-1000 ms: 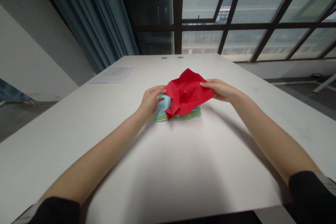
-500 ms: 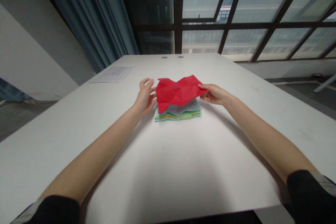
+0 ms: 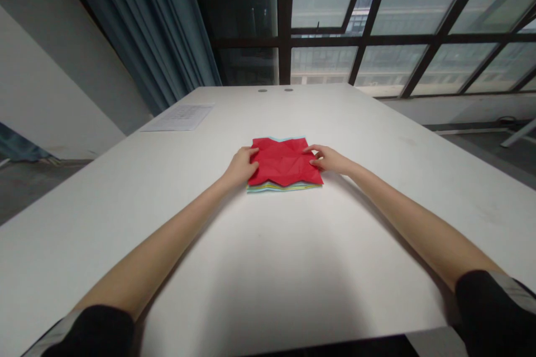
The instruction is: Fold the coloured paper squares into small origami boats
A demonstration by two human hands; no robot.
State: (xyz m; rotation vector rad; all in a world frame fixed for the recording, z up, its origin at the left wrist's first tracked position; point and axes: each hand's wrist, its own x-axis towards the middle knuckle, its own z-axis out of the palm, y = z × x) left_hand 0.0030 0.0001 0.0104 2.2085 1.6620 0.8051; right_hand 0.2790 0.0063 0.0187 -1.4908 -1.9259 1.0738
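A creased sheet of red paper lies on top of a stack of creased paper sheets. Pale blue, green and yellow edges of the stack show along its near side, and a light blue edge peeks out behind. My left hand touches the red sheet's left edge, thumb and forefinger apart on it; its other fingers are mostly hidden. At the right edge, my right hand rests thumb and forefinger on the red sheet, spread apart.
The stack sits on a long white table. A printed sheet lies at the table's far left. Two round grey discs are set near the far edge. Beyond stand a blue curtain and dark-framed windows.
The red sheet has come down from a raised, tilted position and now lies flat over the stack. My left hand has moved onto its left edge, and my right hand has loosened its pinch.
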